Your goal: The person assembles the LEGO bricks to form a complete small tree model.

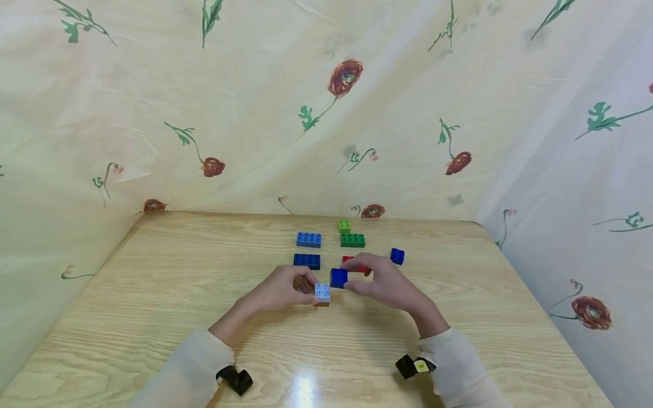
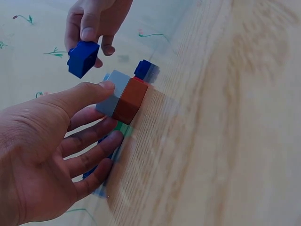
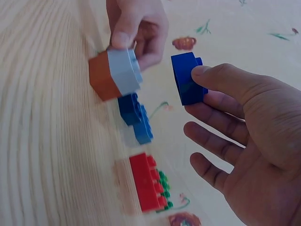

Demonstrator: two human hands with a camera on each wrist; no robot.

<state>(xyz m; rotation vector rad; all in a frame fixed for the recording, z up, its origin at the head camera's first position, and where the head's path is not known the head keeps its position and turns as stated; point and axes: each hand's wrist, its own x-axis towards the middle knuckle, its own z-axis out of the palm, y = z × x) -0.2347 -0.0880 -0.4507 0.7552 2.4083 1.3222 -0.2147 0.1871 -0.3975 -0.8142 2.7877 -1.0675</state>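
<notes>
Over the near middle of the table [image 1: 285,340], left hand [image 1: 285,288] pinches a light blue block [image 1: 322,291] seated on an orange block [image 2: 130,101]; studs point up, the pair stacked upright. Just to its right, apart, right hand [image 1: 382,280] holds a dark blue block [image 1: 339,278] between thumb and fingertips, studs up; squarish, long axis hard to tell. Lower fingers spread loosely on both hands. Farther back: red block [image 3: 145,183], partly covered by right hand, and green block [image 1: 352,241], long axes both running left to right
</notes>
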